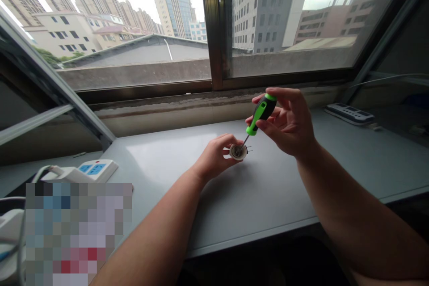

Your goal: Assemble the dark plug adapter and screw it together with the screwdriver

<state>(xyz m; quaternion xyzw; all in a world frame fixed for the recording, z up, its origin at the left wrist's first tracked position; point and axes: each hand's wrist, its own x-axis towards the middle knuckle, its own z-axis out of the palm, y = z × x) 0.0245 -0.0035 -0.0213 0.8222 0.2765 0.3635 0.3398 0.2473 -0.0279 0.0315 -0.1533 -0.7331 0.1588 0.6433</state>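
Pinching small white round fitting (240, 157) by outer wall in part-closed left hand (217, 154) above tabletop (154, 156), gripping green-and-black screwdriver (259, 117) to its right in curled right hand (291, 128); judging fitting light, stiff, possibly brittle-rimmed, best held by wall, clear of thin prongs (250, 146)

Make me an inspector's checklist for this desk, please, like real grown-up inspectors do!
Surface: pale grey tabletop, shiny near the window.
Things in use: green-and-black screwdriver, its tip inside a round white fitting with thin metal prongs or wires.
Clutter: blue-socket power strip left, another power strip right; blurred patch hides the lower left.
Hands: left hand holds the fitting, right hand the screwdriver.
Cables: pale cable at left, thin one at right.
Surroundings: window frame, buildings outside.
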